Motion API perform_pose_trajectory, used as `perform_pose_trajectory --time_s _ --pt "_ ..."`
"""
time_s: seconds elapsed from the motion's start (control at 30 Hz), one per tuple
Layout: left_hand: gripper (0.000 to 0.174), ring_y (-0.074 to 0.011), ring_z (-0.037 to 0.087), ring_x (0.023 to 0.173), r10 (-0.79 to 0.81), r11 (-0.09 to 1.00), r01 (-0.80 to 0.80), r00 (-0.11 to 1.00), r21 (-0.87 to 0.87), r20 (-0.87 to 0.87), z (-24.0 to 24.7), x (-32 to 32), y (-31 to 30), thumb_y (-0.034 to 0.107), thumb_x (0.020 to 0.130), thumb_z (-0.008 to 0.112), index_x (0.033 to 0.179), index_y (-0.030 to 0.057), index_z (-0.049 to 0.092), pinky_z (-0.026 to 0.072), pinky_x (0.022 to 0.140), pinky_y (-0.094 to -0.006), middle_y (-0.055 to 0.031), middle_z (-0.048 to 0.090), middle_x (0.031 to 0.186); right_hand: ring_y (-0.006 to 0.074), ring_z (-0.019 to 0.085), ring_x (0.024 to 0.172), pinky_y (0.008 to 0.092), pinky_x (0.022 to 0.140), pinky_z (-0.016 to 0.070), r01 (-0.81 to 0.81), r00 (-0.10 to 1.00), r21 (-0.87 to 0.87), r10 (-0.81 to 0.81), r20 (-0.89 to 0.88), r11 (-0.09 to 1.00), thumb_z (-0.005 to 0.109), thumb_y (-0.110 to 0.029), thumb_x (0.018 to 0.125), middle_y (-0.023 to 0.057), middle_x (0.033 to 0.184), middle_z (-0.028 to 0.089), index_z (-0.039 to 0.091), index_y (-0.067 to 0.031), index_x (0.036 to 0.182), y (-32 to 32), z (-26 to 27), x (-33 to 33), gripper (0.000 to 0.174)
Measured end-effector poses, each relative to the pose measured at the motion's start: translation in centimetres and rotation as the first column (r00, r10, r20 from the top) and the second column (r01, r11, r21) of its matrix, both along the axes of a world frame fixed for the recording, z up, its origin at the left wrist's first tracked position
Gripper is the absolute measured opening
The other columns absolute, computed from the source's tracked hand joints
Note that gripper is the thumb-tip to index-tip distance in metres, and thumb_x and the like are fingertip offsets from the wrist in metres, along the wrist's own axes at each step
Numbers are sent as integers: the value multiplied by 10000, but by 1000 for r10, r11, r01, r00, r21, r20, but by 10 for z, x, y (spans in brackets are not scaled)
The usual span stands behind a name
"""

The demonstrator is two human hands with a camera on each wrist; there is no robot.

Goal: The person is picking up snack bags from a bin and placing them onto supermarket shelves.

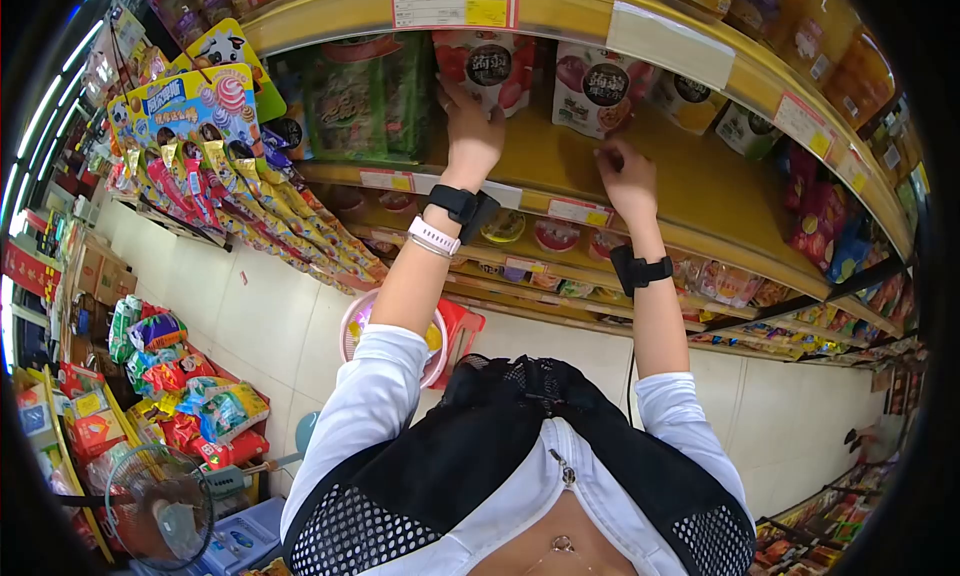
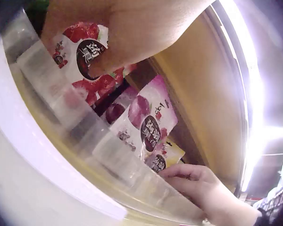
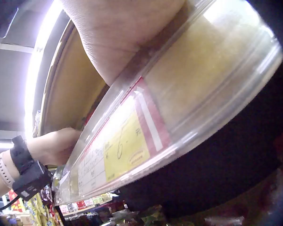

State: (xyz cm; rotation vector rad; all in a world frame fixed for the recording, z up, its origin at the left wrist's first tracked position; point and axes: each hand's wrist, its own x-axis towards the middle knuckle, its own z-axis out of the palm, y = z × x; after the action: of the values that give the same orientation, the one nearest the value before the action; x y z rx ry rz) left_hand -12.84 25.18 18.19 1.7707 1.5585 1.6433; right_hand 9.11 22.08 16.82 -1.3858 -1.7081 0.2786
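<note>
My left hand (image 1: 472, 136) reaches onto the shelf at the red-and-white pouch (image 1: 490, 64). In the left wrist view, my thumb lies across the front of that red pouch (image 2: 104, 89), and the hand wraps its side; some fingertips are hidden. To its right stands a purple-and-white pouch (image 1: 592, 91). Just below that pouch, near the shelf's front edge, my right hand (image 1: 628, 176) has loosely bent fingers with nothing visible in them. The left wrist view shows this right hand (image 2: 198, 186) beside the lower end of the purple pouch (image 2: 148, 122); contact is unclear.
Green packages (image 1: 365, 106) stand left of the red pouch, and a yellow-and-white pouch (image 1: 690, 104) stands at the right. A clear price-label strip (image 3: 203, 94) runs along the shelf front. Hanging candy packs (image 1: 190, 126) are at the left, a pink basket (image 1: 360, 326) below.
</note>
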Motion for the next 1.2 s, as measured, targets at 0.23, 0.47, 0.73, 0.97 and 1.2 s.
perform_pose_trajectory --time_s 0.23,0.47,0.73,0.97,1.2 --pt "1060 -537 137 1216 74 963 -131 969 -237 -237 -22 -5 42 255 698 633 1260 -127 -181 248 1005 -448 -421 10 1304 313 610 718 364 637 477 -23 999 17 23 25 1000 577 -170 769 156 753 624 598 -57 836 1 1 -1 133" --pt "727 -387 452 1072 -145 960 93 972 -264 -186 -27 -41 35 218 739 593 1266 -89 197 373 901 -357 -267 486 1117 314 612 749 368 655 475 -55 998 -41 57 30 998 575 -179 772 160 783 626 597 -45 853 1 2 -3 158" --pt "262 -198 615 805 -193 787 501 753 -359 629 -71 -107 -163 155 889 460 1022 -55 542 494 728 -292 -130 619 902 265 628 792 350 682 471 15 992 -10 -14 123 1000 571 -284 804 125 807 637 607 -98 900 -1 -1 8 212" --pt "146 -146 518 476 193 697 -217 975 -684 -114 -472 -260 -322 150 765 550 807 12 574 408 399 -243 -51 542 615 229 630 736 308 674 464 67 987 41 -72 143 997 594 -283 790 96 779 641 622 -120 921 6 -1 8 211" --pt "274 -230 573 558 722 22 192 676 -981 148 -432 -215 -351 175 751 591 975 61 481 445 420 -326 -119 538 734 203 632 746 293 682 462 198 946 71 -209 247 978 598 -316 786 88 793 648 634 -118 911 5 2 0 237"
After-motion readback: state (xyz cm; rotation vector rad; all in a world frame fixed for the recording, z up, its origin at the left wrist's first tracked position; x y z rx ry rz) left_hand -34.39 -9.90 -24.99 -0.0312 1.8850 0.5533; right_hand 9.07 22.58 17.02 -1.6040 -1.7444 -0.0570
